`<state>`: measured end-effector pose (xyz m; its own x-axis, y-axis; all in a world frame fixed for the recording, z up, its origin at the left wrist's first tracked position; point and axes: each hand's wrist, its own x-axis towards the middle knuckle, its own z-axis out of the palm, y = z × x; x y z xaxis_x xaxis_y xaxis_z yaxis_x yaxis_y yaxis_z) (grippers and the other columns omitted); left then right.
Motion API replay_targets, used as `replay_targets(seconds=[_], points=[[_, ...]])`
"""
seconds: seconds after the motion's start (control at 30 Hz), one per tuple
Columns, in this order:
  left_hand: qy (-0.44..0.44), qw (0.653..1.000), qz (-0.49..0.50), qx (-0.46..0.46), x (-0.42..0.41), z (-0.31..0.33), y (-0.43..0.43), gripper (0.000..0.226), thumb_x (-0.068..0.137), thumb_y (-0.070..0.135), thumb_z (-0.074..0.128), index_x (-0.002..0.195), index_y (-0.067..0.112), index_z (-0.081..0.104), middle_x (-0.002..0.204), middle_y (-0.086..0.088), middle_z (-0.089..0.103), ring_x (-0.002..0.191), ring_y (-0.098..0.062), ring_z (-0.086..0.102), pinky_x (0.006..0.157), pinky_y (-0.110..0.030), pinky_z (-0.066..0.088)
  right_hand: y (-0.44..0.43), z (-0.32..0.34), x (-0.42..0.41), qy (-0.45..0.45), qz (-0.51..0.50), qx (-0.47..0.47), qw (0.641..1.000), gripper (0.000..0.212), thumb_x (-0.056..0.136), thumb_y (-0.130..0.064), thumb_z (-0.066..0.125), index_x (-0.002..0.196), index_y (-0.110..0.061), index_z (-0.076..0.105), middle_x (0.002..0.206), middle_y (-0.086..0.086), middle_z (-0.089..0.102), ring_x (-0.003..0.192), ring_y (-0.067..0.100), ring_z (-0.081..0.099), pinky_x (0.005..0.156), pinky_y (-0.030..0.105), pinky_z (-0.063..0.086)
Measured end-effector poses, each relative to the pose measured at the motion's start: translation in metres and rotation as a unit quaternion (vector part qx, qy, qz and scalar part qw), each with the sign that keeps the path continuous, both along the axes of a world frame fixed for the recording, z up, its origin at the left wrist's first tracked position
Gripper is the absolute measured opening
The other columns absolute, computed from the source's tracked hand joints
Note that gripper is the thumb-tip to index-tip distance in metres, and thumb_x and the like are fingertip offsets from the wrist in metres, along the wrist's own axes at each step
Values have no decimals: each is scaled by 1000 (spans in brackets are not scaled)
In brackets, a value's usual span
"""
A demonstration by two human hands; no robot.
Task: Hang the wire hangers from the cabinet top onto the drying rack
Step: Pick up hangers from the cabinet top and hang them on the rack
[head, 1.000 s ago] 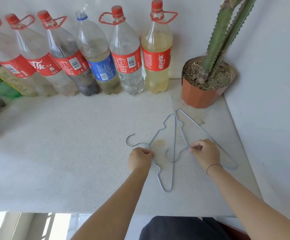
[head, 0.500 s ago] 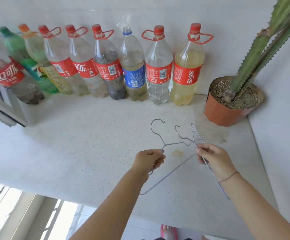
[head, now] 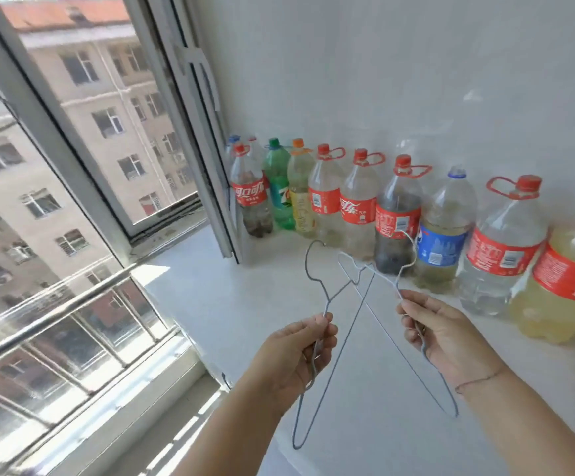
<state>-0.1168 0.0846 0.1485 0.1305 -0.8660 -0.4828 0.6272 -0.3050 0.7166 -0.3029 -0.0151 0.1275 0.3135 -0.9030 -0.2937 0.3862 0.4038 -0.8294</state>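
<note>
Wire left hanger (head: 307,266), gripped by the left hand (head: 300,352), crosses the right hanger (head: 414,254), gripped by the right hand (head: 447,334), above the desk (head: 245,304); bottles (head: 358,207) stand behind.

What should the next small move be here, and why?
Probably draw the hands apart a little. The left hand grips the left hanger, the right hand grips the right hanger, both held above the cabinet top, and their wires cross between the hands. Uncrossing them first should let each hook go on alone; no drying rack is in view yet.
</note>
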Motion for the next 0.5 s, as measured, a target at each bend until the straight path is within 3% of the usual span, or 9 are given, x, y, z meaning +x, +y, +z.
replay_targets(seconds=[0.07, 0.2, 0.5], points=[[-5, 999, 42, -24, 20, 27, 10, 8, 83, 7, 62, 85, 3, 69, 70, -7, 66, 57, -14, 61, 52, -19, 52, -11, 29, 34, -26, 35, -24, 999, 20, 68, -4, 60, 87, -8, 63, 59, 1, 61, 46, 4, 53, 39, 14, 39], [-28, 990, 115, -80, 62, 80, 25, 9, 85, 5, 61, 90, 1, 67, 70, -8, 67, 56, -14, 62, 51, -21, 54, -31, 87, 101, -45, 98, -98, 989, 17, 86, 4, 50, 87, -7, 62, 59, 2, 59, 46, 5, 51, 39, 14, 39], [-63, 943, 225, -235, 149, 205, 45, 9, 90, -1, 52, 93, -4, 60, 68, -12, 64, 52, -13, 63, 50, -19, 55, -20, 213, 232, -65, 165, -224, 958, 18, 88, 6, 49, 82, -7, 61, 58, 3, 55, 39, 5, 45, 35, 13, 33]])
